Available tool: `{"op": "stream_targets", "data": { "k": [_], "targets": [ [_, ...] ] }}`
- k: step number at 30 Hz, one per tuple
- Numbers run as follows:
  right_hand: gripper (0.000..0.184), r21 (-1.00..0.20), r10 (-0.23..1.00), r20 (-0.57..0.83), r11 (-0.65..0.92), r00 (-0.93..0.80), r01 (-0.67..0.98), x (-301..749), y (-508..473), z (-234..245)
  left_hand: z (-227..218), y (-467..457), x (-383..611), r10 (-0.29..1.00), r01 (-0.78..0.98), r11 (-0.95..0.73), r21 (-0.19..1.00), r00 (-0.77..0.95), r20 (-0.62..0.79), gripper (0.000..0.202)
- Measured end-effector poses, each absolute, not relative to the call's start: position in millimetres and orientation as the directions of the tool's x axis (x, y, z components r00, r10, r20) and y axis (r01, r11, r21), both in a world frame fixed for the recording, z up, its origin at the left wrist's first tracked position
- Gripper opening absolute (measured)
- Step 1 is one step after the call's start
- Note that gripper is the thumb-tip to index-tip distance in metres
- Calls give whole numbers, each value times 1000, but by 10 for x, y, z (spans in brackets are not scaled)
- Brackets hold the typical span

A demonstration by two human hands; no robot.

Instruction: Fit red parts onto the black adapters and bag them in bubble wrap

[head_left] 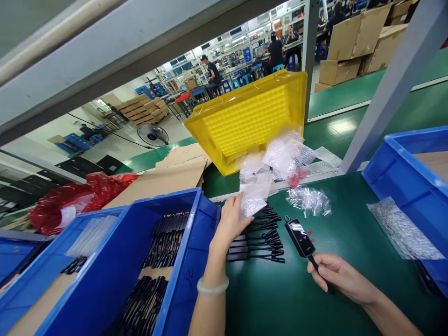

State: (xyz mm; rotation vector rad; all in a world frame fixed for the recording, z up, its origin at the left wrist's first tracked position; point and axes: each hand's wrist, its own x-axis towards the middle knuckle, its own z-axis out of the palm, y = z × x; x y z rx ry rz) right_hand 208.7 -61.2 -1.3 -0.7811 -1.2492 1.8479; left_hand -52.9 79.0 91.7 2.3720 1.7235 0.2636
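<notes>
My right hand [338, 275] is closed on the short cable end of a small black electronic device [300, 238], which has a glossy face and a loop at its far end. A bubble-wrap bag [255, 189] is pinched between the thumb and fingers of my left hand [231, 219], at the edge of a loose pile of bubble-wrap bags [285, 151]. Beneath and beside that hand, several black cabled devices [257, 245] lie in a row on the green table. Small red pieces [311, 235] rest near the held device.
A blue bin [196, 252] of black cabled parts stands left, with another blue bin [87, 233] beyond it. On the right are a blue bin [402, 172] and a bubble-wrap sheet [402, 228]. A yellow tray [252, 121] leans behind clear plastic bags [310, 200]. A grey post [392, 88] rises at right.
</notes>
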Motion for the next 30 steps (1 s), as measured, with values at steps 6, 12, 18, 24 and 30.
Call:
{"op": "stream_targets", "data": {
  "k": [6, 12, 18, 24, 30],
  "targets": [
    [35, -937, 859, -35, -206, -511, -282, 2101, -603, 20, 769, -461, -765, 939, 861, -309, 405, 344, -14, 70],
    [34, -955, 782, -43, -215, -622, -205, 2083, -675, 126, 326, -1220, -1032, 929, 912, -191, 364, 288, -233, 70],
    [34, -986, 722, -106, -165, -684, -21, 2075, -871, 257, 314, -1401, -697, 986, 882, 39, 470, 43, -163, 19],
    [36, -989, 647, -147, -93, -748, 114, 2026, -1033, 240, 67, -1483, -403, 990, 919, 86, 384, -35, -136, 14],
    [33, -974, 556, -164, 38, -815, 222, 1929, -1071, 290, 63, -1445, -422, 974, 915, 139, 379, -57, -220, 11]
  ]
}}
